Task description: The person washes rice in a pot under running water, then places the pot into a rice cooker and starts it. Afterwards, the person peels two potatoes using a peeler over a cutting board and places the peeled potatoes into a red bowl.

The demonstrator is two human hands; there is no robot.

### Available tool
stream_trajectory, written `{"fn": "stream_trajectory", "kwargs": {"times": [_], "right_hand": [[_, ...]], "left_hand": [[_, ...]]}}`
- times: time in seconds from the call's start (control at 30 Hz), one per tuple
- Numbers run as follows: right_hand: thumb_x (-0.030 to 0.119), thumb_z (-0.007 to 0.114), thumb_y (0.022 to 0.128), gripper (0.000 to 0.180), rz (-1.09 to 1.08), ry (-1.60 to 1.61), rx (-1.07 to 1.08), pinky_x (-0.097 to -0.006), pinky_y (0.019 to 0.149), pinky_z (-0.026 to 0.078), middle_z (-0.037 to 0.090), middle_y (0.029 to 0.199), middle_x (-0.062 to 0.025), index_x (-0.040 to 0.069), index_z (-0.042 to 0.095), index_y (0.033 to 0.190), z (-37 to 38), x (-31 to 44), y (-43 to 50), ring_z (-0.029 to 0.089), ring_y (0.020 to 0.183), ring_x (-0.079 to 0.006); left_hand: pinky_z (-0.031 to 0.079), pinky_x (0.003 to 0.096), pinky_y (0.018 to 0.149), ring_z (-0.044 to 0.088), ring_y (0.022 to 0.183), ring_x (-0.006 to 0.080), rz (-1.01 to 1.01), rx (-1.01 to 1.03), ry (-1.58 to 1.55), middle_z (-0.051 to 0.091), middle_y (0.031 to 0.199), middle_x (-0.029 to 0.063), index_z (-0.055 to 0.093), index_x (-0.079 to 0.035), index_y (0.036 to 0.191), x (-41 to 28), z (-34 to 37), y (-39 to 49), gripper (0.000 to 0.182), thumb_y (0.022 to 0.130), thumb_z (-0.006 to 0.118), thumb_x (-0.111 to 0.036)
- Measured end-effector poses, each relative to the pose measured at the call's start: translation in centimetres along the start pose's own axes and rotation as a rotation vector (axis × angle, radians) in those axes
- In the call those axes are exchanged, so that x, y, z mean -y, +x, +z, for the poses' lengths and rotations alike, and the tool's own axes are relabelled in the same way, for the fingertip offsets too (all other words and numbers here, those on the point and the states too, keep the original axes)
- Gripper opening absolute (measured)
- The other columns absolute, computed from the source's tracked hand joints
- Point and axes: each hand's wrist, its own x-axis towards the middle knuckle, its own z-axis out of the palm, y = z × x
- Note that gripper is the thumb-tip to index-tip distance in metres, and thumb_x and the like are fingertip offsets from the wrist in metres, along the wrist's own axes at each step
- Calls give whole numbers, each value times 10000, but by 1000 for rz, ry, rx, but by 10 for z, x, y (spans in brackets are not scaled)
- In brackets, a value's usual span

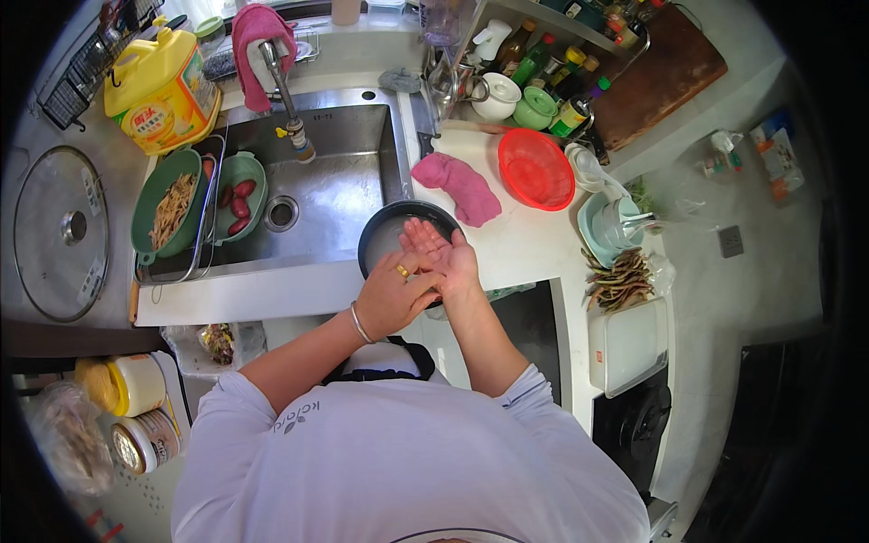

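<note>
My right hand (441, 251) is held palm up over a dark round pot (375, 224), with its fingers extended. My left hand (397, 285) wears a gold ring and a bangle; its bent fingers touch the heel of my right palm. No object shows in either hand. Cloudy liquid (385, 237) lies in the pot, partly hidden by my hands. The pot sits at the counter edge, by the front right corner of the steel sink (333, 190). Just right of it lies a crumpled pink cloth (461, 190).
A green colander (139, 224) holds pale strips; another (252, 170) holds several red oval items. The faucet (288, 108) overhangs the sink. A red basket (536, 170), long beans (619, 279) and a clear container (628, 346) line the right counter. A glass lid (51, 251) lies left.
</note>
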Motion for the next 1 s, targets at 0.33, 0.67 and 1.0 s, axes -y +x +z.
{"fn": "stream_trajectory", "kwargs": {"times": [0.33,0.67,1.0], "right_hand": [[464,189,949,556,-19,2,-47,-515,905,435,560,1073,-217,-27,434,1043,5,-5,-6,560,995,-351],[370,336,947,419,17,-171,123,-484,938,400,572,1065,-182,-3,527,956,65,-19,3,532,1036,-330],[175,455,887,168,-75,-905,148,-414,763,505,625,868,-112,39,553,876,136,-52,114,610,817,-237]], "left_hand": [[407,352,702,523,785,207,249,-123,147,583,877,14,638,-104,846,4,6,-2,201,662,700,-153],[402,360,694,542,743,246,-408,-479,244,575,744,62,633,-71,733,89,-86,-5,63,707,683,-99],[441,415,677,568,746,307,-1100,-235,249,595,750,115,625,-64,644,206,-110,-75,188,653,711,-232]]}}
